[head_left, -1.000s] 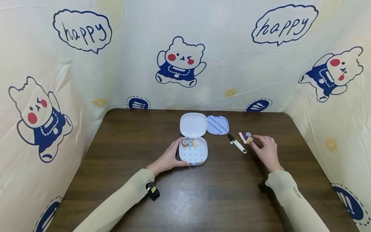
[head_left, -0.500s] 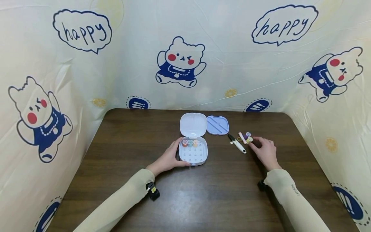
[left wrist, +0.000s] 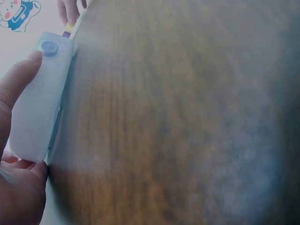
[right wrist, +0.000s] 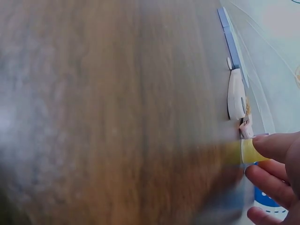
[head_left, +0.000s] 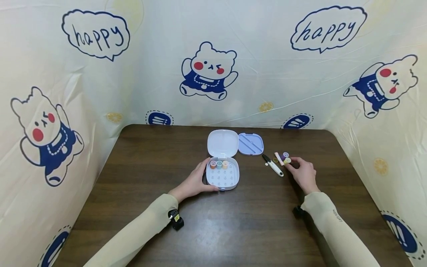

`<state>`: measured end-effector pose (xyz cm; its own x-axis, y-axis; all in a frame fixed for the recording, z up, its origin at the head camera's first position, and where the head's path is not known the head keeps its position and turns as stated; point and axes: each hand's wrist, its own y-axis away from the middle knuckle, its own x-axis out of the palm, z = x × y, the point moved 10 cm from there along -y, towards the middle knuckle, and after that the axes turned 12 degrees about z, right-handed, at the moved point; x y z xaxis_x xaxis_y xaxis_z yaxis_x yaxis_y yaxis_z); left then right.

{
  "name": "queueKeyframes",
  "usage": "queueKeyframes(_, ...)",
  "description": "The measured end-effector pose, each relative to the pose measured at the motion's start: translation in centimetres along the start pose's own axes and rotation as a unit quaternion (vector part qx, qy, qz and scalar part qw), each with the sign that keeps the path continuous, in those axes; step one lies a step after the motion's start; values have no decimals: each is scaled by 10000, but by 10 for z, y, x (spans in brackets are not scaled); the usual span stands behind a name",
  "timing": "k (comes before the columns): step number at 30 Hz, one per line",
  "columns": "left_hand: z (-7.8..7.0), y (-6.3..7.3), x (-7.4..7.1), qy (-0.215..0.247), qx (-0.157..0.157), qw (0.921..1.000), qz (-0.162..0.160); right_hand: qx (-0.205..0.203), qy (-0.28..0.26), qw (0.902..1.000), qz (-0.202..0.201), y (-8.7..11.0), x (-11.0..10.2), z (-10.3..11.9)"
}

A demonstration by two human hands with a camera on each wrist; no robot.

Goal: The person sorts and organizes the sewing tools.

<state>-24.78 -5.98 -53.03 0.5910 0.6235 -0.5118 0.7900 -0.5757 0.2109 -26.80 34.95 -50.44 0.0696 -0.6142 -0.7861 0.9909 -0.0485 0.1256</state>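
Note:
My left hand (head_left: 191, 184) holds the open white box (head_left: 222, 187) by its left side, thumb at the front latch and fingers behind, as the left wrist view shows. Inside its pegged tray stand an orange spool (head_left: 213, 164), a teal spool (head_left: 219, 164) and a peach spool (head_left: 225, 164) of thread along the back row. To the right, my right hand (head_left: 304, 174) pinches a yellow thread spool (right wrist: 251, 151) between thumb and fingers, close to the table. A purple spool (head_left: 285, 155) stands just behind it, and a pink stick-shaped piece (head_left: 278, 158) lies alongside.
A white-handled tool with a black end (head_left: 275, 170) lies between the box and my right hand, near a small yellow ring (head_left: 275, 160). Behind it a lavender divided tray (head_left: 251, 144) lies beside the box's raised lid (head_left: 222, 143). Printed cloth (head_left: 253, 85) stands around the table's back and sides.
My right hand and forearm have shifted slightly to the left, fingers staying at the yellow spool. My left hand and the box stay in place.

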Motion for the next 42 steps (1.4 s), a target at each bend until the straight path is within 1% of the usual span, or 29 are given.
queueKeyframes(8, -2, 1, 0, 28, 11, 10000, -1, -69, -157, 9998, -121, 0, -1, 1)
queueKeyframes(17, -4, 0, -1, 28, 67, 10000, -7, -105, -84, 9996, -238, 1, -4, 4)
queueKeyframes(22, -3, 0, -1, 7, 50, 10000, 14, -271, 66, 9992, -300, 3, -7, 8)
queueKeyframes(27, -2, 0, -1, -3, 40, 10000, -8, -572, 269, 9967, -513, 8, -14, 16)
queueKeyframes(30, -1, -1, -1, -9, 22, 10000, -13, -676, 373, 9951, -611, 11, -18, 20)
queueKeyframes(38, -4, 0, -2, 40, 57, 10000, 21, -761, 397, 9939, -691, 15, -25, 26)
queueKeyframes(42, -5, 1, -2, 26, 51, 10000, 28, -768, 382, 9943, -629, 17, -24, 29)
